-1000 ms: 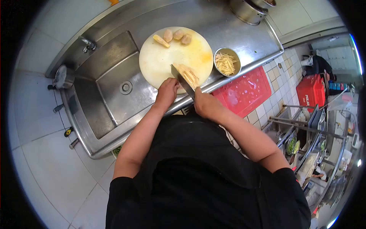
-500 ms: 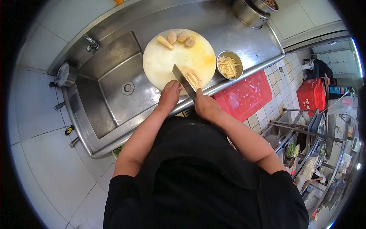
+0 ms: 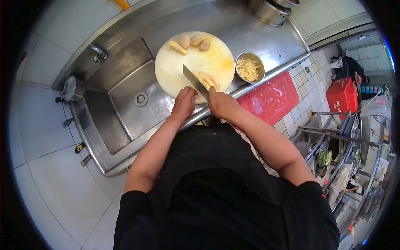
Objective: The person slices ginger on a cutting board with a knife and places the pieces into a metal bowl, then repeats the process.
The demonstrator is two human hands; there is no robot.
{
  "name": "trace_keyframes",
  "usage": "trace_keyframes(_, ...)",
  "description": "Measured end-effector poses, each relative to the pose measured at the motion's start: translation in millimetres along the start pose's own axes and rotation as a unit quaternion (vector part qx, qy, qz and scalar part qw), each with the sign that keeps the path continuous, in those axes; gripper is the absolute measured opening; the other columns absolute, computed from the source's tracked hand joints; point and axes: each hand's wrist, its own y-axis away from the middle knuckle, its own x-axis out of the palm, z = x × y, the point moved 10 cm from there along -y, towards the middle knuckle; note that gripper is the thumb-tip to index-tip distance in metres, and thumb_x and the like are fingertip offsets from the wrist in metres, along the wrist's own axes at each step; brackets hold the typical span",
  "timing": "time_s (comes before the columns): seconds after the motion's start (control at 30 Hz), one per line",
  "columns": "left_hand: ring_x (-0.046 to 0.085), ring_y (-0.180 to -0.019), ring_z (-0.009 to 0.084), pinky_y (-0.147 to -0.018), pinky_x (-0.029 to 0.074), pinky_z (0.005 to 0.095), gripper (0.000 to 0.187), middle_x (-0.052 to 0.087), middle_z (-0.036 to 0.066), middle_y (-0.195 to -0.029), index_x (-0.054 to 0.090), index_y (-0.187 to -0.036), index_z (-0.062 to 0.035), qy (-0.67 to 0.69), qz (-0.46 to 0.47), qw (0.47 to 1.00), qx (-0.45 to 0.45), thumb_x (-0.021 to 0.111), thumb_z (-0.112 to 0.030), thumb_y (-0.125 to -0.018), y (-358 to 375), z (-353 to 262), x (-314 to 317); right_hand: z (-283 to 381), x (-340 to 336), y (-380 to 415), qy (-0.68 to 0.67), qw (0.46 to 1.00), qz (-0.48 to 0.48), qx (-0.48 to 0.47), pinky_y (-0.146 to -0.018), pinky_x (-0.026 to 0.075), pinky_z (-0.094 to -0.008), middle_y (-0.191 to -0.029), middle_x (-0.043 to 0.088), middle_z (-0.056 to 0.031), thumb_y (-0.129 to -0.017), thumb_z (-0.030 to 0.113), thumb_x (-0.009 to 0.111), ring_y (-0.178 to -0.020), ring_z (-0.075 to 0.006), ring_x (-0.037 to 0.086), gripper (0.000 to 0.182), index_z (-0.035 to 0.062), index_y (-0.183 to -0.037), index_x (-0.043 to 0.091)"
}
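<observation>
My right hand (image 3: 219, 103) is closed around the handle of a broad-bladed kitchen knife (image 3: 195, 78), whose blade points up and left over the round white cutting board (image 3: 171, 71). Pale cut strips (image 3: 206, 80) lie on the board against the blade's right side. At the near edge of the board, my left hand (image 3: 185, 101) has its fingers curled, left of the knife; whatever they hold is hidden. Several pale peeled pieces (image 3: 196, 40), like root vegetables, sit along the far side of the board, beside a longer yellowish piece (image 3: 178, 47). A metal bowl (image 3: 261, 74) of similar strips stands to the right.
A steel sink (image 3: 125, 83) with a faucet (image 3: 98, 53) adjoins the board on the left. Metal pots (image 3: 268, 12) stand at the far right of the counter. Below its edge lies a red lid or box (image 3: 271, 100). Shelving (image 3: 333, 133) and a red cooler (image 3: 339, 98) are at right.
The knife has shifted slightly left and up with my right hand, its blade now lying more slanted. My left hand stays curled at the board's edge. The view has tilted a little.
</observation>
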Motion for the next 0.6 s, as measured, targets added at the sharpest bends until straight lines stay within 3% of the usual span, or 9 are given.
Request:
trace_keyframes(0.17, 0.062, -0.094, 0.0376, -0.083, 0.051, 0.0436, 0.013, 0.062, 0.018, -0.097, 0.066, -0.1, -0.001, -0.005, 0.016, 0.999, -0.035, 0.063, 0.001, -0.087, 4.3, 11.0, 5.9, -1.2, 7.7, 37.0, 0.0, 1.0, 0.01, -0.018, -0.082, 0.053, -0.056, -0.093, 0.068, -0.0331, -0.092, 0.006, 0.046, -0.09, -0.0479, 0.069, 0.019, -0.0055, -0.107, 0.047)
trace_keyframes(0.23, 0.062, -0.094, 0.0369, -0.083, 0.052, 0.0432, 0.013, 0.063, 0.018, -0.098, 0.067, -0.1, -0.0011, -0.01, 0.02, 0.999, -0.035, 0.064, 0.001, -0.087, 3.9, 8.6, 3.8, -31.2, 38.3, 31.4, -0.006, 0.997, 0.026, 0.066, -0.081, 0.054, -0.0558, -0.092, 0.068, -0.0329, -0.092, 0.006, 0.046, -0.09, -0.0476, 0.069, 0.019, -0.0053, -0.108, 0.047)
trace_keyframes(0.4, 0.064, -0.094, 0.0351, -0.082, 0.053, 0.0416, 0.014, 0.063, 0.016, -0.098, 0.067, -0.099, -0.001, 0.017, 0.029, 0.999, -0.027, 0.067, 0.002, -0.086, -4.3, 9.9, 4.0, 1.3, -4.3, 5.3, 0.025, 1.0, 0.005, 0.014, -0.077, 0.056, -0.054, -0.089, 0.069, -0.0325, -0.092, 0.007, 0.047, -0.088, -0.047, 0.07, 0.02, -0.0055, -0.108, 0.047)
trace_keyframes(0.53, 0.064, -0.091, 0.0352, -0.08, 0.053, 0.0405, 0.014, 0.063, 0.016, -0.097, 0.068, -0.099, -0.001, 0.008, 0.02, 0.999, -0.033, 0.068, 0.002, -0.085, 0.9, 10.5, 4.5, -4.6, 8.3, 34.8, 0.017, 0.999, 0.0, -0.03, -0.075, 0.056, -0.0533, -0.089, 0.069, -0.0328, -0.093, 0.008, 0.048, -0.086, -0.0465, 0.07, 0.02, -0.0057, -0.108, 0.048)
trace_keyframes(0.6, 0.064, -0.09, 0.0353, -0.08, 0.054, 0.0402, 0.015, 0.063, 0.016, -0.097, 0.068, -0.099, -0.001, 0.004, 0.014, 0.999, -0.039, 0.068, 0.003, -0.085, 3.3, 11.0, 3.4, -23.2, 26.3, 40.3, -0.009, 0.999, 0.026, 0.041, -0.078, 0.056, -0.0533, -0.09, 0.068, -0.0329, -0.093, 0.009, 0.049, -0.088, -0.0461, 0.07, 0.021, -0.006, -0.108, 0.048)
